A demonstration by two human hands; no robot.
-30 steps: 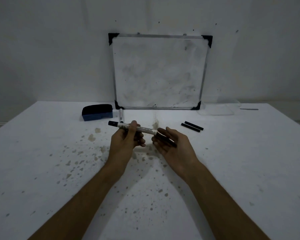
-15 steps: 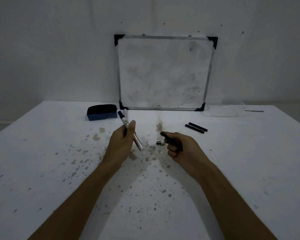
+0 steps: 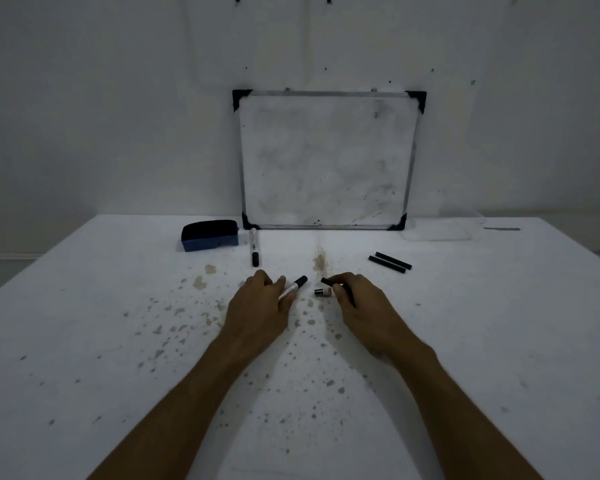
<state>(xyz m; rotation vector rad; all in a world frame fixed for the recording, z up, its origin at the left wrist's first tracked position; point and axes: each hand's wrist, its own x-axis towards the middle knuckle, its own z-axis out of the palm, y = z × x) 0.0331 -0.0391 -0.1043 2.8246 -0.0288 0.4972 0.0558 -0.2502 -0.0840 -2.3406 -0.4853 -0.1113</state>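
White bench (image 3: 84, 341), speckled with brownish stains, fills the lower half of the view and runs back to a pale wall. A whiteboard (image 3: 326, 161) with a metal frame and black corner caps stands on the bench's far edge and leans on that wall, its face smudged grey.

Both hands are low over the middle of the bench, close together but not touching. The left hand (image 3: 257, 306) is curled round a marker (image 3: 293, 288), whose black end sticks out past the thumb and points up and to the right, toward the other hand. The right hand (image 3: 364, 306) pinches a slim black piece (image 3: 329, 282) between thumb and fingers, with the tip aimed left at the marker.

A blue eraser (image 3: 210, 234) with a dark pad sits to the left of the whiteboard's foot. A clear tray (image 3: 437, 230) lies at the right of it. A second marker (image 3: 254, 247) lies just beside the eraser, cap end nearest the person. Two black sticks (image 3: 390, 262) lie side by side to the right, well apart from the hands.

A small white part (image 3: 323, 292) with a dark band is just beside the right fingertips, and I cannot tell whether they touch it.
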